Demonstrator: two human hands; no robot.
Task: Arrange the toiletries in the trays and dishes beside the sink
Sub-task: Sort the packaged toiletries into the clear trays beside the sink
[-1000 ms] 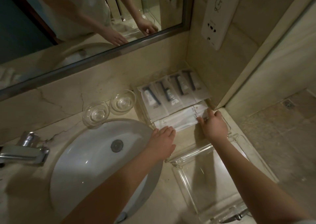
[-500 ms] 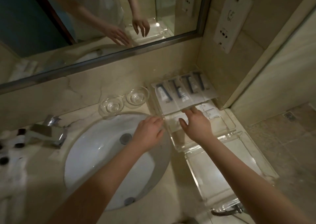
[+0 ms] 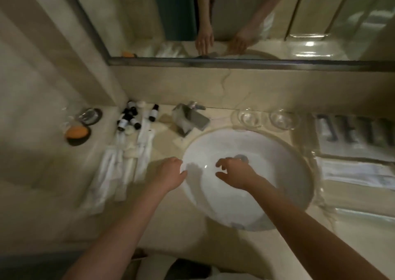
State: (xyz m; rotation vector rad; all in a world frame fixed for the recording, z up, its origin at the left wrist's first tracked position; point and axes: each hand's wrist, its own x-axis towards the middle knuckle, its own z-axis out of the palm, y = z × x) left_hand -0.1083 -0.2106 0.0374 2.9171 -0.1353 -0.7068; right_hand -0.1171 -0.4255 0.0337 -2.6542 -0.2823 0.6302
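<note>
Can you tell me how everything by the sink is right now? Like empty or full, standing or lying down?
Left hand: open, holding nothing.
Right hand: open, holding nothing, over the sink.
Sink: empty, no water running.
Two glass dishes: empty.
Small bottles: capped, loose in a heap.
White packets: lying flat on the counter.
Tray of sachets: filled, sachets in a row.
Orange soap: sitting in its dark dish.

We see a metal faucet [image 3: 190, 117] at the far rim of the basin, its spout angled toward the bowl. Above the far edge of the counter [image 3: 175, 226] we see a framed mirror [image 3: 299, 19] spanning the wall. At the far left we note an orange object [image 3: 77, 132] resting in a dark round holder, blurred. The beige stone counter shows a thin crack line on its backsplash [image 3: 224, 85].
</note>
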